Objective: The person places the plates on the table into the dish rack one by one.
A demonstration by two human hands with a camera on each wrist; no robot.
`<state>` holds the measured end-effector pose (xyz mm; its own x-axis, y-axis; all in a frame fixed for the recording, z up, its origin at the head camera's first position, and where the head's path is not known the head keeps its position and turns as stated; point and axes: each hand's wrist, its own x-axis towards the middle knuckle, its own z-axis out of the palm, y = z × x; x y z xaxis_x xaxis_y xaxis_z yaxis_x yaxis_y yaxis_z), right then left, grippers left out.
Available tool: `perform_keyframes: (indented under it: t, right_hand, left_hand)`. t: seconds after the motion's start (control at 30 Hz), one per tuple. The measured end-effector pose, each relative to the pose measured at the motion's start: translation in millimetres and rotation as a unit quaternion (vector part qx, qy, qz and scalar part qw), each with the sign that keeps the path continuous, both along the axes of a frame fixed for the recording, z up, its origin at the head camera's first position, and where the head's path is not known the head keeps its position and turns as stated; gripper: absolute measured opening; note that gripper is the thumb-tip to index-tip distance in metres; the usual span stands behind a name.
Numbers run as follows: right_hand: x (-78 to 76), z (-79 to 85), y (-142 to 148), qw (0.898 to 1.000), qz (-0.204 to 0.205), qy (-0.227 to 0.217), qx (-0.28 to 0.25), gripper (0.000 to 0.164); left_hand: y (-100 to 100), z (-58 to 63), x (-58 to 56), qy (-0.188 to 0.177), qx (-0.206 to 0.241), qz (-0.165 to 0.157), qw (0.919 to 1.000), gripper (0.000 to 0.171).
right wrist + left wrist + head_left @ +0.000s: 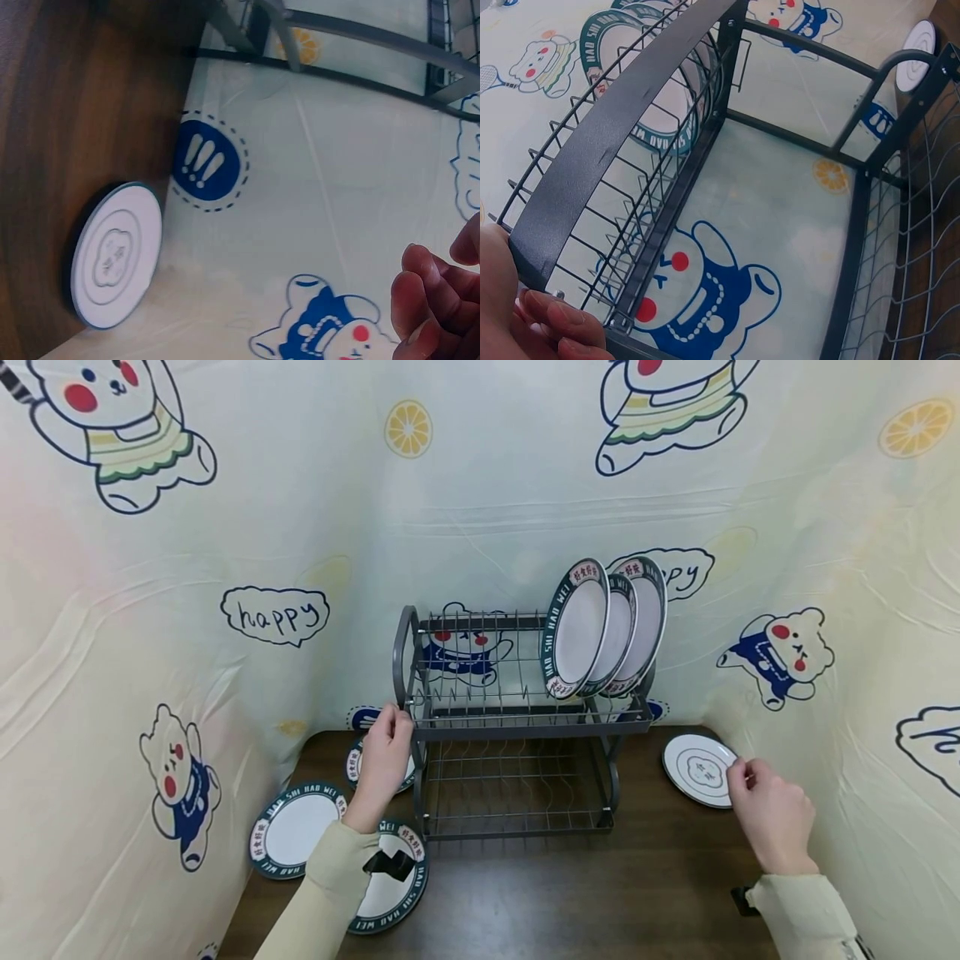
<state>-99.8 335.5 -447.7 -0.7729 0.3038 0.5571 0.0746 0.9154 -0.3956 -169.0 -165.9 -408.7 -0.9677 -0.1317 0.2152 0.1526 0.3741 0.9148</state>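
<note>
Landmark: dark grey metal two-tier wire dish rack [525, 727], standing on a brown wood-grain table [540, 893].
Plate right of the rack: round white plate with a thin dark edge [696, 767], flat on the table, apparently underside up; being round, it shows no long axis.
Key relation: plate lies on the rack side of the right hand [776, 818], slightly beyond it; that hand is the nearer, the left being across the rack.
Right hand: fingers loosely bent, grasping nothing; the right wrist view shows it apart from the plate.
Left hand [382, 758]: fingers curled, gripping the rack at its left front corner, upper tier.
Rack, upper tier, right end: three white round plates with patterned dark-green rims [576, 631], on edge, slightly tilted.
Left of the rack: three green-rimmed white plates [298, 832], flat on the table, two partly hidden by the left arm.
Lettering, green rims: "HAO SHI HAO WEI", with Chinese characters.
Lettering, right plate: central stamp, too small to read.
Lettering, pale printed cloth behind the rack [480, 485]: "happy".
</note>
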Motion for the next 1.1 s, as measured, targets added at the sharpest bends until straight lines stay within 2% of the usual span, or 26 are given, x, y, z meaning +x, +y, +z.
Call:
perform_keyframes:
  t: [0.3,0.63,0.9,1.1]
  right_hand:
    - [-4.1,-14.8,9.5,0.999,-0.016,-0.042,-0.014,0.033]
    - [-6.2,-30.4,25.8,0.989,-0.025,-0.143,-0.04,0.037]
    - [-8.2,-41.9,32.5,0.984,-0.037,-0.168,-0.051,0.04]
    - [-11.9,-51.7,37.0,0.984,-0.05,-0.162,-0.056,0.04]
  left_hand:
    - [-0.6,0.3,0.2,0.003,0.004,-0.002,1.0,0.025]
    - [-0.6,-1.9,0.4,0.005,0.005,-0.006,1.0,0.025]
    - [-0.6,-0.5,1.4,-0.001,0.004,-0.005,1.0,0.025]
    - [-0.6,0.7,2.7,-0.004,0.006,-0.004,1.0,0.024]
